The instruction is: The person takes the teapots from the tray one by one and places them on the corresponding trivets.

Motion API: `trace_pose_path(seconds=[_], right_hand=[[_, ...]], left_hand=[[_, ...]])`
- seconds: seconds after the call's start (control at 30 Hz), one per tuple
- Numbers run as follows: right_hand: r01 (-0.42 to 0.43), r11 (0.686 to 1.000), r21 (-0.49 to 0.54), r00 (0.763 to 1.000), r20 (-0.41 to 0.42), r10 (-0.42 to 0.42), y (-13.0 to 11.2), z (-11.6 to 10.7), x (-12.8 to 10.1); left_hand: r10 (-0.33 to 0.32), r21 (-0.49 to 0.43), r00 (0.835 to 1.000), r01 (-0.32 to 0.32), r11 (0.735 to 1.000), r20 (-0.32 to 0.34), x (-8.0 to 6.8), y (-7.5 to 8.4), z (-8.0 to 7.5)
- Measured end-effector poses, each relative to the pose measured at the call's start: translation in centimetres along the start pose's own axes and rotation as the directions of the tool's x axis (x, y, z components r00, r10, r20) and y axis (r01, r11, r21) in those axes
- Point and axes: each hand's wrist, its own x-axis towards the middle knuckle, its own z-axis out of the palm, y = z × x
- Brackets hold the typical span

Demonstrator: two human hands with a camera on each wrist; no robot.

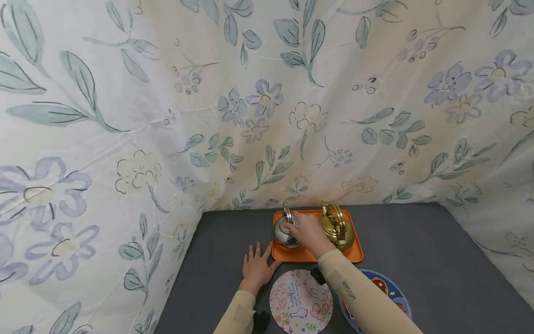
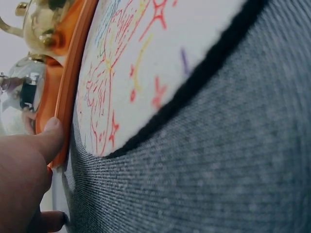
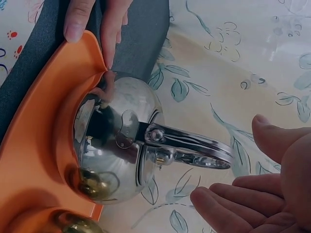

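Observation:
A shiny silver kettle [image 1: 282, 233] with an arched metal handle [image 3: 194, 145] stands at the left side of an orange tray [image 1: 288, 254]. My right hand [image 1: 310, 230] reaches over the tray to this kettle. In the right wrist view its thumb and fingers are spread apart around the end of the handle, with a gap on both sides. A gold kettle [image 1: 343, 234] sits at the tray's right side. My left hand [image 1: 255, 269] lies with fingers spread at the tray's near left corner, its thumb [image 2: 54, 133] against the orange rim.
In front of the tray lies a round white mat [image 1: 301, 301] with pink drawings. A round blue patterned mat [image 1: 375, 283] is to its right, partly hidden under my right sleeve. The dark grey table [image 1: 421, 260] ends at a flowered cloth [image 1: 267, 139] behind and on the sides.

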Motion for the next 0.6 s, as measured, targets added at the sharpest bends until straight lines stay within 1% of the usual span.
trace_pose_path(seconds=[0.17,0.37,0.6], right_hand=[[-0.003,1.000,-0.002,1.000,0.007,0.003,-0.2,0.1,0.4],[0.041,0.999,0.022,0.999,-0.016,-0.041,-0.2,0.3,0.7],[0.014,1.000,0.027,1.000,-0.012,-0.014,-0.2,1.3,0.8]], left_hand=[[0.003,0.007,1.000,-0.003,1.000,0.006,0.2,-0.1,-0.2],[0.011,0.008,1.000,-0.011,1.000,0.000,0.4,0.0,-0.4],[0.008,-0.002,1.000,-0.008,1.000,0.008,0.0,-0.2,-0.2]])
